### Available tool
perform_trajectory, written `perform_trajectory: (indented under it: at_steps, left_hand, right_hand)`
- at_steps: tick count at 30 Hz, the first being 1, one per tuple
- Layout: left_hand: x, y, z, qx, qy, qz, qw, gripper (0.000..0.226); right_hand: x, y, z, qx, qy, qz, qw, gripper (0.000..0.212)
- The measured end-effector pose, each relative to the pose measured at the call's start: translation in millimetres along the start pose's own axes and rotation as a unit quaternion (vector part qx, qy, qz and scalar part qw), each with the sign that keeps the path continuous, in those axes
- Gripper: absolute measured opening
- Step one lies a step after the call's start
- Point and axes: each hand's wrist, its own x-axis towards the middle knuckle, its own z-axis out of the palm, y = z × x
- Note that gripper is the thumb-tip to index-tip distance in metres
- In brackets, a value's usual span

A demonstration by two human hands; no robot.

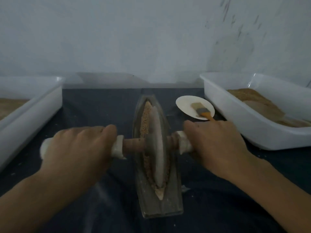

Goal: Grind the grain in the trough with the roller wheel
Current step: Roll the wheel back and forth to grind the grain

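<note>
Stone wheel: upright in trough, mid-length, on worktop
Grain: heaped along wheel's left side
Left hand: curled over left axle handle
Right hand: curled over right handle
Beside: brush on plate, tray right

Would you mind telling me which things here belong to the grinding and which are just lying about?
In use:
- trough
- grain
- roller wheel
- left hand and right hand, each gripping a handle end

Lying about:
- brush on a small plate
- white tub on the right
- white tub on the left
</note>
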Motion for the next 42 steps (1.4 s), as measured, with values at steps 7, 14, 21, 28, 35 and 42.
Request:
perform_trajectory:
  at_steps: [7, 14, 21, 28, 35, 42]
  left_hand:
    - [61.6, -5.9, 41.0, 0.058, -0.117, -0.090, 0.987, 0.031]
    - [111.5, -22.7, 70.2, 0.043, -0.144, -0.108, 0.983, 0.014]
    - [11.6, 5.3, -2.1, 0.037, -0.006, 0.021, 0.999, 0.054]
    - [42.1, 3.3, 25.8, 0.058, -0.043, -0.011, 0.997, 0.039]
    - [109.4, -27.8, 78.1, 0.012, -0.141, -0.091, 0.986, 0.017]
    - [20.8, -7.4, 30.2, -0.014, -0.118, -0.049, 0.992, 0.028]
  right_hand:
    - [46.7, 17.5, 56.1, -0.029, -0.040, 0.067, 0.997, 0.036]
    - [99.2, 27.8, 82.8, 0.013, -0.038, 0.109, 0.993, 0.019]
    - [4.4, 0.1, 13.3, 0.006, 0.022, 0.036, 0.999, 0.046]
    - [18.5, 6.4, 43.2, -0.013, -0.039, 0.086, 0.995, 0.034]
    - [98.3, 25.6, 81.2, -0.032, -0.015, 0.102, 0.994, 0.020]
    - [35.8, -0.6, 19.3, -0.061, 0.024, -0.003, 0.998, 0.035]
